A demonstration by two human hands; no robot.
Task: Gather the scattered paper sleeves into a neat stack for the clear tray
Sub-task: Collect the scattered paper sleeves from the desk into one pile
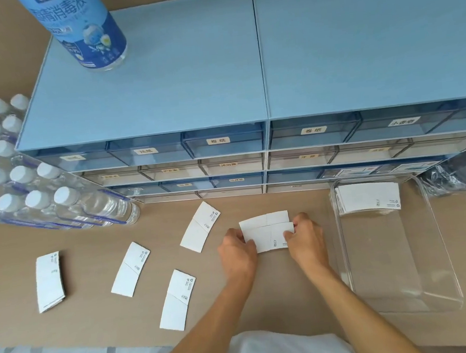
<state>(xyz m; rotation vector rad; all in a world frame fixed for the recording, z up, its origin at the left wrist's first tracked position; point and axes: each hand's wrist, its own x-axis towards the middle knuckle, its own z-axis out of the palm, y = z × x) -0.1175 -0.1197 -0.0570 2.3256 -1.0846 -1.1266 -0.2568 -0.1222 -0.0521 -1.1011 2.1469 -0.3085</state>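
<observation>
White paper sleeves lie scattered on the tan floor. My left hand (236,247) and my right hand (304,237) pinch the two ends of two overlapping sleeves (267,231) in the middle. Three single sleeves lie to the left: one (200,227) near the drawers, one (130,269) further left, one (177,299) nearest me. A small pile of sleeves (49,281) sits at the far left. The clear tray (442,265) stands to the right of my hands, with a stack of sleeves (367,197) at its far end.
Blue drawer cabinets (163,98) with labelled clear drawers stand right behind the sleeves. A disinfectant bottle (86,28) stands on top. A shrink-wrapped pack of water bottles (30,188) lies at the left. A dark plastic bag (462,173) sits beyond the tray.
</observation>
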